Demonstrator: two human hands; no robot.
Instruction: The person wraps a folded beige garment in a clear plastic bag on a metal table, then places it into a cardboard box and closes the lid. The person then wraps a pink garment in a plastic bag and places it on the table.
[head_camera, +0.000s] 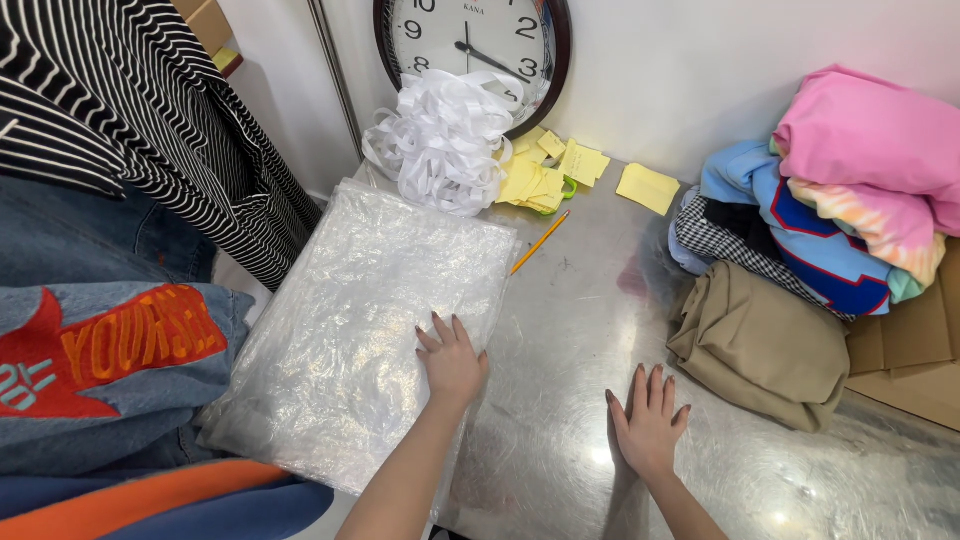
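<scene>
A stack of clear plastic bags (360, 320) lies flat on the left part of a shiny metal table (590, 320). My left hand (452, 362) rests palm down on the stack's right edge, fingers spread, holding nothing. Flat on the bare metal to the right lies my right hand (650, 420), fingers apart and empty. A folded tan garment (760, 345) sits just right of my right hand, not touching it.
A pile of folded clothes (850, 180) in pink, blue and check fills the right. A white ribbon bundle (445, 140), yellow notes (550, 175), a pencil (540, 242) and a wall clock (470, 40) sit at the back. Striped and denim garments (110, 250) hang at left. Cardboard (910, 350) lies at right.
</scene>
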